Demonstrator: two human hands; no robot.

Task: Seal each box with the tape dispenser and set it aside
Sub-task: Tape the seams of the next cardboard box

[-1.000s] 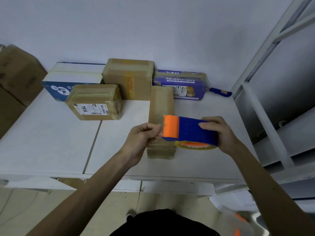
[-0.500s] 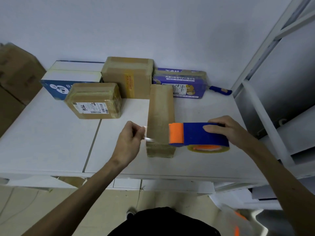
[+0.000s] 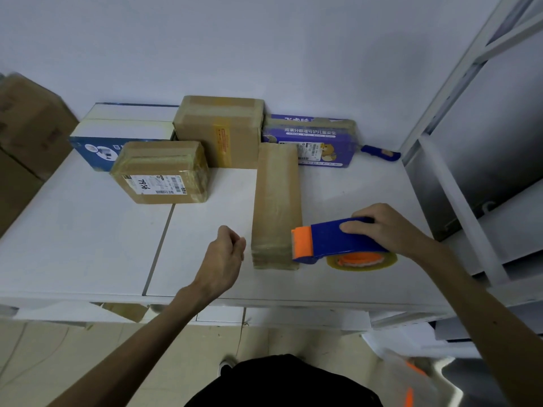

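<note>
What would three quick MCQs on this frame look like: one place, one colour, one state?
1. Where is the tape dispenser relative to the long brown box?
A. On top of its far end
B. Off to its left
C. At its near right corner

2. What colour is the dispenser's front piece?
A. Green
B. Orange
C. White

3. What is the right hand doing?
A. Gripping the dispenser from above
B. Lying flat on the table
C. Lifting the long box

Answers:
1. C, the dispenser's front sits against the box's near end on its right side.
2. B, the front piece is bright orange against the blue body.
3. A, the fingers curl over the blue body.
</note>
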